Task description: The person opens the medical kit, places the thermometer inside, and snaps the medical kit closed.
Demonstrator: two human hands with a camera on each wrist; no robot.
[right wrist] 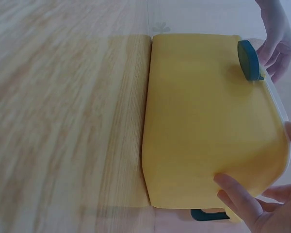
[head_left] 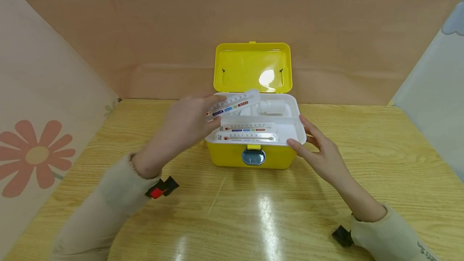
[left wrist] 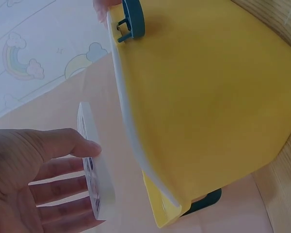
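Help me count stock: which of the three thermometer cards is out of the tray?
The thermometer card pinched in the left hand; the other two cards lie flat in the white tray.

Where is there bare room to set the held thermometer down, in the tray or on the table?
The wooden table is bare in front of the yellow plastic box and to both sides. The white inner tray is crowded: two flat thermometers in front, a white bottle behind. The left hand holds the white thermometer card over the tray.
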